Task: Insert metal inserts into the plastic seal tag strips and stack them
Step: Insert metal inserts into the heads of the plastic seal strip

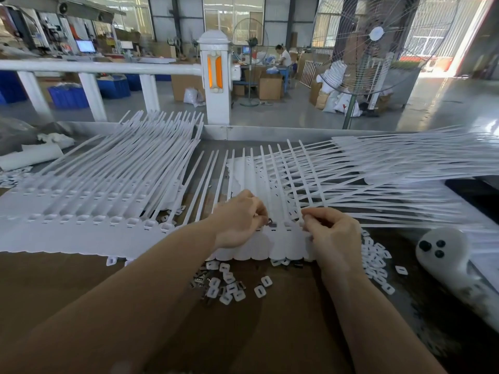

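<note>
Loose white caps (pixel 232 288) and metal inserts (pixel 198 279) on tabletop (pixel 81 292), nearest. Left hand (pixel 237 220) grip pinching dark insert (pixel 270 222) over socket of tag strip (pixel 259 238) centre-tabletop. Right hand (pixel 330 233) grip pinching strip edge. Advice: steady strip, align insert square, press flush. Finished stack (pixel 94 201) left.

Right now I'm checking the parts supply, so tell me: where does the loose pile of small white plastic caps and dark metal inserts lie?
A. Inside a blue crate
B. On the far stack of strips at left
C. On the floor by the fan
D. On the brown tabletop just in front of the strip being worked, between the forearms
D: the loose pile of small white plastic caps and dark metal inserts sits on the brown tabletop, just nearer than the white plastic seal tag strip.
</note>
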### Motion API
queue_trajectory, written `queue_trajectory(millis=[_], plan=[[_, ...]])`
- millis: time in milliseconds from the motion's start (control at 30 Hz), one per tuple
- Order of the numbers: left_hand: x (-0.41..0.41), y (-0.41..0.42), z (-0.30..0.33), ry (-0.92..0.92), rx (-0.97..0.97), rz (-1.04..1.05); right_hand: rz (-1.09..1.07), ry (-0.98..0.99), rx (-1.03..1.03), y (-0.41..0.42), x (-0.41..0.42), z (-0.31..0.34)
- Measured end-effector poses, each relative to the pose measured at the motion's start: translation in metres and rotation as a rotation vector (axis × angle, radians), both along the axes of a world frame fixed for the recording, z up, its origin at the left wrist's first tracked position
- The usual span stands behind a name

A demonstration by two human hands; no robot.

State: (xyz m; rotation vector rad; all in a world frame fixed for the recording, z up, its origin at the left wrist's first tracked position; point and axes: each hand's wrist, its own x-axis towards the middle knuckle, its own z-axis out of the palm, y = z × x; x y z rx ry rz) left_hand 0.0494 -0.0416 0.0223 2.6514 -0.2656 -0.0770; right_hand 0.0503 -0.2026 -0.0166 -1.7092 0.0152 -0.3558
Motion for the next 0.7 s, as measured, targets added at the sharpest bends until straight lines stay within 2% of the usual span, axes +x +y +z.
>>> queue_trajectory(millis=[367, 633, 700], plan=[[0.034, -0.024, -0.005, 0.032, 0.15, -0.032, 0.009, -0.011, 0.01, 0.0, 0.002, -0.001], [0.039, -0.028, -0.002, 0.03, 0.204, -0.022, 0.016, -0.016, -0.001, 0.0, 0.002, 0.0], [0.041, -0.029, -0.002, 0.011, 0.167, 0.016, 0.022, -0.015, 0.003, 0.0, 0.002, 0.0]])
